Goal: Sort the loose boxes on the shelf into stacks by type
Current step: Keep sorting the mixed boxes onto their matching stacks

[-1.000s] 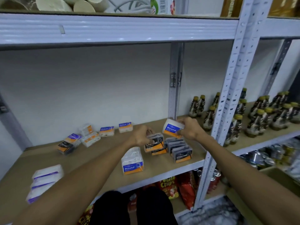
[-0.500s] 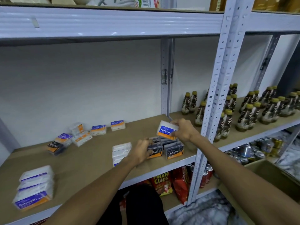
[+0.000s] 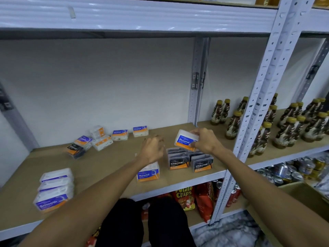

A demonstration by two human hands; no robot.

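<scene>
My right hand (image 3: 204, 140) grips a white "Round" box (image 3: 185, 139) in the air above the grey "Charcoal" boxes (image 3: 189, 161), which stand in rows near the shelf's front edge. My left hand (image 3: 152, 148) hovers with relaxed fingers and holds nothing, above a stack of "Round" boxes (image 3: 148, 172). A stack of "Smooth" boxes (image 3: 54, 188) sits at the front left. Several loose boxes (image 3: 101, 139) lie scattered by the back wall, among them a black "Charcoal" box (image 3: 75, 150) and two "Round" boxes (image 3: 130, 133).
The wooden shelf board (image 3: 110, 157) is bounded by a perforated metal upright (image 3: 256, 107) on the right. Brown bottles (image 3: 284, 122) fill the shelf beyond it. Chip bags (image 3: 194, 198) and cans (image 3: 288, 172) sit on the lower shelf. The upper shelf beam (image 3: 135, 15) hangs overhead.
My left hand has let go of the Charcoal box it set in the row and lifted up and back. My right hand still holds the Round box.
</scene>
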